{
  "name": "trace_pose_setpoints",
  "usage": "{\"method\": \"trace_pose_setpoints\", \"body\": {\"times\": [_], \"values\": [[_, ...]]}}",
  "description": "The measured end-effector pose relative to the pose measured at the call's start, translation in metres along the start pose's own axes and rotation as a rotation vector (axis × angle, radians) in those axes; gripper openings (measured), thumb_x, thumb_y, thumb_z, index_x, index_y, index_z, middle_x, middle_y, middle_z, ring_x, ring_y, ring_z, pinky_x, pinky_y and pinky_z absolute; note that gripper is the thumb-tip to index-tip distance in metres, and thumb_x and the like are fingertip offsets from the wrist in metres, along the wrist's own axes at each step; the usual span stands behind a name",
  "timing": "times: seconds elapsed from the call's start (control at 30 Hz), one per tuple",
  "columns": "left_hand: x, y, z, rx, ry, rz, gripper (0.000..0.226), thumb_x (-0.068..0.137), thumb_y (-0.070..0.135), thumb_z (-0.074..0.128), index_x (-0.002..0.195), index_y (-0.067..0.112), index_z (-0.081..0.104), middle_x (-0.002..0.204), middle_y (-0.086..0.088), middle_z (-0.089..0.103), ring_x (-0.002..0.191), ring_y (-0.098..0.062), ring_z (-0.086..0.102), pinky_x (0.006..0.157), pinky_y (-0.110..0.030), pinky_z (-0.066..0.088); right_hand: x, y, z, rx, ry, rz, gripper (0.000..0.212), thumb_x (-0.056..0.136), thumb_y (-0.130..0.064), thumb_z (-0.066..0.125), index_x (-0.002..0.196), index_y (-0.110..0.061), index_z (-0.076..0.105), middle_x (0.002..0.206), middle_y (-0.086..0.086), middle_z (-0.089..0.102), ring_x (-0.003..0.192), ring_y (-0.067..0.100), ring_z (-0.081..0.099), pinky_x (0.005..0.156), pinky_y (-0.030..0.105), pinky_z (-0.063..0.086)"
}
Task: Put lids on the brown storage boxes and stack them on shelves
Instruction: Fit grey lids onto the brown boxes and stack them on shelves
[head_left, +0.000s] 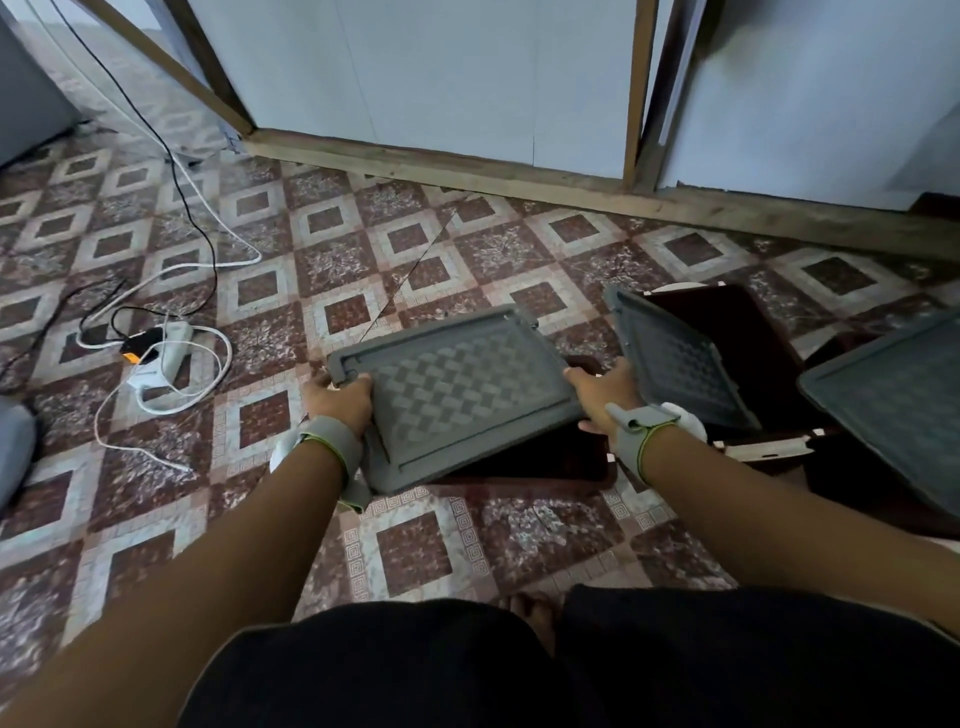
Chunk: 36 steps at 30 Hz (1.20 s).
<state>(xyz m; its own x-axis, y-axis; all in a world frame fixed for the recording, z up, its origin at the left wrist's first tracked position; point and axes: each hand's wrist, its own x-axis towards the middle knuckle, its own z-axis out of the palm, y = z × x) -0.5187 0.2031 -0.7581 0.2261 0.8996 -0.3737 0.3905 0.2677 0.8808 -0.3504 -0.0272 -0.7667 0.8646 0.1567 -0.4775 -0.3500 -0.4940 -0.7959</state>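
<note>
A grey lid (457, 395) with a woven checker pattern is tilted over a dark brown storage box (561, 465) on the floor, hiding most of it. My left hand (337, 397) grips the lid's left edge and my right hand (602, 395) grips its right edge. Just right of it, a second grey lid (675, 358) leans tilted in another brown box (748, 338). At the right frame edge a third grey lid (893, 395) lies across a further dark box (852, 483).
White and black cables (202, 249) and a white power strip (166, 353) lie on the tiled floor at the left. A wooden frame with white panels (467, 166) runs across the back. A grey object (15, 447) sits at the left edge. My knees fill the bottom.
</note>
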Motion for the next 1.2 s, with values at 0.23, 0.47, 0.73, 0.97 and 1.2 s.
{"method": "trace_pose_setpoints", "body": {"times": [0.23, 0.47, 0.73, 0.97, 1.2], "values": [[0.010, -0.011, 0.019, 0.330, -0.125, 0.128, 0.052, 0.091, 0.035, 0.065, 0.137, 0.017, 0.049, 0.124, -0.008, 0.059, 0.110, -0.031, 0.058, 0.099, -0.043, 0.048, 0.011, 0.036, 0.000, -0.602, 0.083, -0.235, 0.035, 0.096, -0.041, 0.051, 0.100, -0.006, 0.057, 0.084, 0.008, 0.058, 0.082, 0.033, 0.059, 0.078, 0.039, 0.047], [0.003, -0.016, 0.052, 0.585, -0.200, 0.245, 0.037, 0.084, 0.008, 0.060, 0.121, 0.011, 0.066, 0.097, -0.011, 0.068, 0.100, -0.035, 0.066, 0.079, -0.032, 0.048, 0.020, 0.051, -0.006, -0.792, 0.187, -0.153, 0.038, 0.100, -0.025, 0.043, 0.126, 0.001, 0.052, 0.125, 0.020, 0.057, 0.116, 0.037, 0.054, 0.096, 0.040, 0.042], [0.000, -0.041, 0.065, 0.884, -0.185, 0.341, 0.045, 0.084, 0.014, 0.060, 0.128, 0.022, 0.065, 0.133, -0.014, 0.057, 0.118, -0.042, 0.053, 0.105, -0.043, 0.044, 0.029, 0.058, -0.013, -0.692, 0.115, -0.090, 0.040, 0.098, -0.018, 0.043, 0.133, 0.001, 0.045, 0.127, 0.025, 0.056, 0.117, 0.041, 0.054, 0.096, 0.043, 0.044], [0.010, -0.057, 0.061, 0.909, -0.180, 0.329, 0.041, 0.084, 0.010, 0.056, 0.126, 0.010, 0.056, 0.118, -0.020, 0.066, 0.113, -0.043, 0.056, 0.098, -0.048, 0.047, 0.032, 0.056, -0.010, -0.673, 0.051, -0.117, 0.043, 0.096, -0.014, 0.045, 0.137, -0.002, 0.042, 0.125, 0.026, 0.057, 0.115, 0.042, 0.056, 0.094, 0.044, 0.045], [0.014, -0.059, 0.046, 0.991, -0.155, 0.347, 0.027, 0.089, 0.009, 0.054, 0.115, 0.002, 0.059, 0.111, -0.023, 0.065, 0.102, -0.042, 0.062, 0.078, -0.041, 0.047, 0.029, 0.060, 0.005, -0.747, 0.069, -0.209, 0.042, 0.101, -0.024, 0.043, 0.141, -0.013, 0.038, 0.111, 0.026, 0.063, 0.104, 0.043, 0.058, 0.091, 0.046, 0.047]]}}
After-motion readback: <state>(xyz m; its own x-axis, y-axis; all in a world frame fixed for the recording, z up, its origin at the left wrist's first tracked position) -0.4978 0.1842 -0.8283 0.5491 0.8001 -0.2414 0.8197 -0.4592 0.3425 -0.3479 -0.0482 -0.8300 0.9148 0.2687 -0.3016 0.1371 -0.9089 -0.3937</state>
